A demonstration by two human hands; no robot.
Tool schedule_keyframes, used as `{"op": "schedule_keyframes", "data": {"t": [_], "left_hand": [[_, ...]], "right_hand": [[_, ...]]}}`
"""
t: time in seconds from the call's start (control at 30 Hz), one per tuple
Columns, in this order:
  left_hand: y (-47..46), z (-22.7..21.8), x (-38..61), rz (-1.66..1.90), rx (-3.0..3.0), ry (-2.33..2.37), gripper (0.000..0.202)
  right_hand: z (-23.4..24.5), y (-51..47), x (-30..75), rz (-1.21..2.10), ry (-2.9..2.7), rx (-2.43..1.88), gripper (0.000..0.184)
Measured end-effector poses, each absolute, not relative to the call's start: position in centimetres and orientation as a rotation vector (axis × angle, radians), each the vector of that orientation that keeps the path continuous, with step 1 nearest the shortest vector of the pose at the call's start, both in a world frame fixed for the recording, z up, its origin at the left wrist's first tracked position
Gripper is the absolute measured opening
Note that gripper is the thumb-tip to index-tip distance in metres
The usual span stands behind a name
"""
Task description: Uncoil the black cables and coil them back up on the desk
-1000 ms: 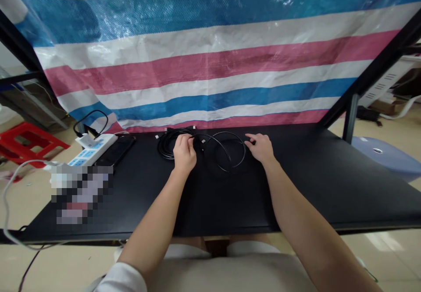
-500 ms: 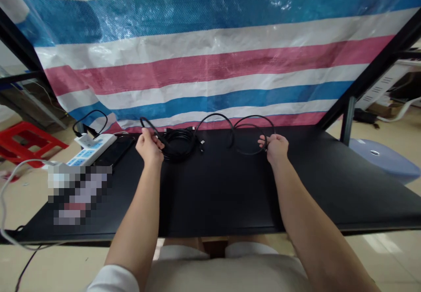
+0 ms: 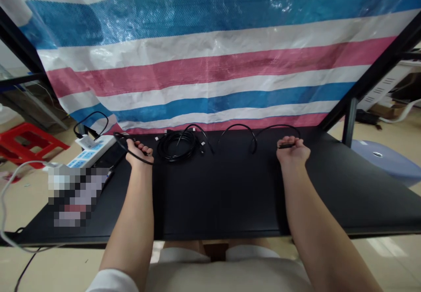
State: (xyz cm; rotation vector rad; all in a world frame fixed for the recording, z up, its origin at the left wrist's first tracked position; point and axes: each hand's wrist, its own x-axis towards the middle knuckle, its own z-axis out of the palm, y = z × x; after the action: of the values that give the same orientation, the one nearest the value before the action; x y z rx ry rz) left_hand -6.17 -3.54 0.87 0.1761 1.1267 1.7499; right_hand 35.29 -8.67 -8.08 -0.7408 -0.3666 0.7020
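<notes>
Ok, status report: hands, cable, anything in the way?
Left hand, right hand: both closed on black cable. Cable runs in loose loops. Coiled bundle between hands, nearer left; possibly in the way.

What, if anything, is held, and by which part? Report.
A thin, curling black cable: right hand at one end; left hand apparently near the other.

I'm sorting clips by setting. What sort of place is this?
Probably an indoor workroom with a makeshift workstation, though I can't be sure: a black table stands before a hanging striped plastic sheet, and a white power strip lies at its left end.
</notes>
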Motion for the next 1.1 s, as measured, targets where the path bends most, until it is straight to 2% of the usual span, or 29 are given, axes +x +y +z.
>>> {"op": "schedule_keyframes", "data": {"t": [0.07,0.17,0.3,0.4,0.53,0.63,0.73,0.87,1.03,1.1], "left_hand": [[-3.5,0.4,-4.8,1.734,0.315,1.147,0.037],[-3.7,-0.5,-2.8,1.732,0.623,1.186,0.032],[-4.4,-1.4,-1.2,1.674,1.009,1.308,0.025],[-4.9,-1.7,-0.7,1.611,1.145,1.387,0.022],[-5.0,-1.9,-0.5,1.558,1.202,1.473,0.025],[-5.0,-1.9,-0.4,1.593,1.191,1.464,0.026],[-5.2,-1.9,0.1,1.672,1.193,1.395,0.026],[-6.1,-1.7,1.2,1.702,1.236,1.310,0.032],[-6.8,-2.2,2.1,1.648,1.254,1.275,0.040],[-6.7,-2.6,2.2,1.633,1.281,1.302,0.044]], "right_hand": [[-7.1,-8.7,34.0,0.694,-0.338,-0.692,0.028],[-6.0,-8.9,31.9,0.736,-0.488,-0.706,0.033],[-5.6,-9.3,29.7,0.832,-0.802,-0.909,0.041],[-5.4,-9.5,28.4,0.842,-1.037,-1.083,0.036],[-5.2,-9.6,27.6,0.703,-1.235,-1.296,0.038],[-5.6,-9.1,27.2,0.599,-1.060,-1.342,0.047],[-6.2,-8.6,26.5,0.435,-0.886,-1.343,0.049],[-6.5,-8.6,24.8,0.244,-1.013,-1.485,0.058],[-6.3,-8.7,23.8,0.265,-1.042,-1.507,0.029],[-6.2,-8.6,23.8,0.309,-1.012,-1.456,0.023]]}}
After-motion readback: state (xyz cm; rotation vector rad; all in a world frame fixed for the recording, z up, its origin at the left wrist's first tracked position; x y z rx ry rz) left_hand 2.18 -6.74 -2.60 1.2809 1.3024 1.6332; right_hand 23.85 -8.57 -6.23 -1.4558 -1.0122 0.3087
